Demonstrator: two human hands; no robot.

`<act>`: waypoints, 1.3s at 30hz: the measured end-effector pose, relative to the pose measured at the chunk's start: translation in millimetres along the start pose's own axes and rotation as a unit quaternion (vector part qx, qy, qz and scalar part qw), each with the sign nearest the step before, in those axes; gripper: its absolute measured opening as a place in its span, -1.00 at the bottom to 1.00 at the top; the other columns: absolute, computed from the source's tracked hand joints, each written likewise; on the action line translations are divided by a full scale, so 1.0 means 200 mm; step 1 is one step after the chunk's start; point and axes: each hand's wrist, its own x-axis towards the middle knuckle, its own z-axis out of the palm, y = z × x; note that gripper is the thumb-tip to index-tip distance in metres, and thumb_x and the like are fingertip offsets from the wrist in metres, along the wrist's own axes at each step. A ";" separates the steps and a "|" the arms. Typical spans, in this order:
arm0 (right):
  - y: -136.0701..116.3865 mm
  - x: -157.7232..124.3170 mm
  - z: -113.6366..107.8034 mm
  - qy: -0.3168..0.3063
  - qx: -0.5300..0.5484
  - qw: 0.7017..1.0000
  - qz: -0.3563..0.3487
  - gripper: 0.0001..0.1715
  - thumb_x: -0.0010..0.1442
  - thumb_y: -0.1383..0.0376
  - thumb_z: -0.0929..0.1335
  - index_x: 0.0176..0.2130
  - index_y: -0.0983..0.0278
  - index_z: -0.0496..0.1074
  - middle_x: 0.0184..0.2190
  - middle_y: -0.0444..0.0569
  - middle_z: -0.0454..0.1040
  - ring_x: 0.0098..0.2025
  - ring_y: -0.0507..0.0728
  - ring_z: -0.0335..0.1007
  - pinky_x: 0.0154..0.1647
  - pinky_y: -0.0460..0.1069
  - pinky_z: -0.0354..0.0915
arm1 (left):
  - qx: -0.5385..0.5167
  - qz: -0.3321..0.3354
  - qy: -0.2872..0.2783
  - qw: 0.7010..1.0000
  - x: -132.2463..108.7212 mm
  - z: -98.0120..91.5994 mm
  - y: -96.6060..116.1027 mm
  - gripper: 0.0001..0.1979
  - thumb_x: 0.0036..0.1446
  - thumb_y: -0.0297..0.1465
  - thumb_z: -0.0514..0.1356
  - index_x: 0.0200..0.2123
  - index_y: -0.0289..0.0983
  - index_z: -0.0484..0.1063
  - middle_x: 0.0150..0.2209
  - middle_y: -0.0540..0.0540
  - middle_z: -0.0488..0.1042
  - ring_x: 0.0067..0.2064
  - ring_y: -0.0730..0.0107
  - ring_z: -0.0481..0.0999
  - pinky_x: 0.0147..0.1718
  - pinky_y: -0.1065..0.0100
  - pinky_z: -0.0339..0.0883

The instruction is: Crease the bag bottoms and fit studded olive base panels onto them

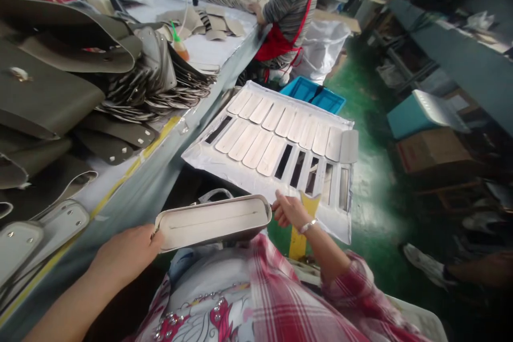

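My left hand (pixel 130 248) is closed around the left end of a handbag body (pixel 214 224), a long box shape with rounded ends. Its pale, flat face with a thin line along it is turned up, and a darker side shows below. At the opposite end, my right hand (pixel 290 209) has its fingers curled close to the bag's rim; anything between the fingertips is hidden. Just beyond lies a white-covered rack (pixel 224 173) with rows of pale rounded strips (pixel 256 152), several of its dark slots showing.
Olive bag bodies (pixel 44 85) and stacked strap pieces (pixel 160 96) crowd the workbench (pixel 160 171) at left. A person in a red apron (pixel 276 45) sits ahead beside a blue crate (pixel 312 95). Boxes (pixel 433 149) stand at right; a shoe (pixel 427 264) shows nearby.
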 end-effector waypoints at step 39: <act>0.03 0.00 0.05 -0.016 -0.487 0.826 -0.284 -0.67 0.24 0.36 0.12 -0.40 0.33 0.38 -0.51 0.06 0.42 -0.56 0.12 0.35 -0.61 -0.05 0.10 | -0.423 0.058 -0.032 0.904 0.07 0.07 -0.10 -0.53 0.19 -0.02 -0.15 -0.48 -0.27 0.23 -0.61 0.01 0.30 -0.60 0.40 0.35 -0.58 0.38 0.25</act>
